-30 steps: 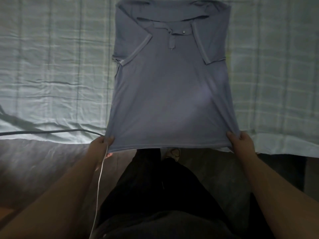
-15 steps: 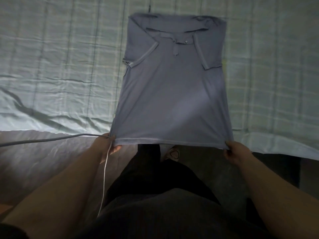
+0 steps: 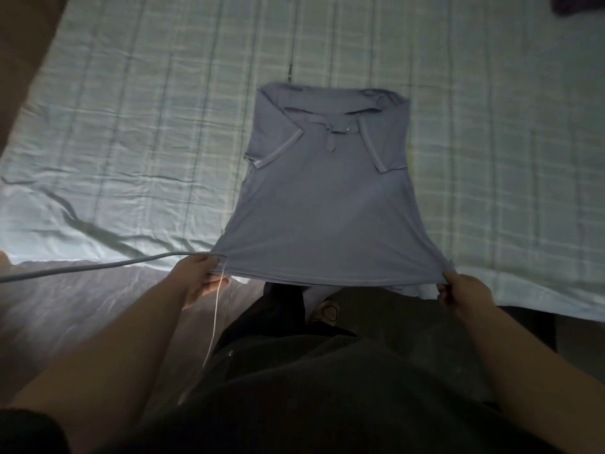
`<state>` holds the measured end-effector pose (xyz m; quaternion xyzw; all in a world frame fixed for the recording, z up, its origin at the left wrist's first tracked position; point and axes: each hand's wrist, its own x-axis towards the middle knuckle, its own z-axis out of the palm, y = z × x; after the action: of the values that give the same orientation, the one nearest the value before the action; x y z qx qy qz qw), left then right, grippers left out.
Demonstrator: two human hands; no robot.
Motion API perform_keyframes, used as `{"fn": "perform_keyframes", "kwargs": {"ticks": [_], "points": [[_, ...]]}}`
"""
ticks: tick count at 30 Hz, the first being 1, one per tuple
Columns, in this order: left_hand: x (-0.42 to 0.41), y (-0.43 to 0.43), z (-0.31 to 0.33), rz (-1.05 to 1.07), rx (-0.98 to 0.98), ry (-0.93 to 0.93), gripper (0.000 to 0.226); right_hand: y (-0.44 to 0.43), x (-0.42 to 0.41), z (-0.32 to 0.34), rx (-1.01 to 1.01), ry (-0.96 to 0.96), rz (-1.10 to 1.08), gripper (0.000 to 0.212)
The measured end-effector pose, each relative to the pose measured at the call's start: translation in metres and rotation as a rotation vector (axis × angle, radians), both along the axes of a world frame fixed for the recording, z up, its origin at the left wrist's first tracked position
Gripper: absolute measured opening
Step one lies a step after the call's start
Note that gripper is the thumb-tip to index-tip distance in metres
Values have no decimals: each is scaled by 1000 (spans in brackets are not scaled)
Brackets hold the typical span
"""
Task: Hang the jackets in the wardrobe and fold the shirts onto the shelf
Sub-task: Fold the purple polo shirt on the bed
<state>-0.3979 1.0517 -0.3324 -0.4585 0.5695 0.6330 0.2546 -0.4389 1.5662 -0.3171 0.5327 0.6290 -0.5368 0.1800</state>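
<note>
A blue-grey polo shirt [image 3: 327, 208] lies face up on the bed, collar away from me, both short sleeves folded in over the chest. Its hem hangs just past the bed's near edge. My left hand [image 3: 196, 276] pinches the hem's left corner. My right hand [image 3: 465, 290] pinches the right corner, and the hem is stretched taut between them.
The bed carries a pale green checked sheet [image 3: 147, 126]. A grey cable [image 3: 98, 267] runs from the left to my left hand, and a thin white cord [image 3: 214, 322] hangs down from it. A dark garment [image 3: 579, 3] shows at the top right corner. My legs stand below the hem.
The shirt has slid toward me and to the right in view, with more sheet showing beyond the collar. Both hands keep their pinch on the hem corners.
</note>
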Motion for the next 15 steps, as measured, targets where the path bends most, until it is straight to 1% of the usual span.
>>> {"fn": "perform_keyframes", "kwargs": {"ticks": [2,4,5,7,10,15], "points": [[-25,-1,9,-8,-5,13,10,-8,-21,12,-64,63,-68,15],[-51,-5,15,27,-23,32,9,-19,-45,22,-66,117,-86,6],[-65,-9,17,47,-28,57,11,-26,-58,26,-65,154,-89,7],[-93,-20,18,15,-11,118,14,-37,-83,31,-62,205,-116,20],[-135,-31,18,-12,116,182,2,-49,-122,35,-66,202,-125,23],[-212,-50,10,56,142,141,9,-57,-194,35,-44,228,-138,31]]}}
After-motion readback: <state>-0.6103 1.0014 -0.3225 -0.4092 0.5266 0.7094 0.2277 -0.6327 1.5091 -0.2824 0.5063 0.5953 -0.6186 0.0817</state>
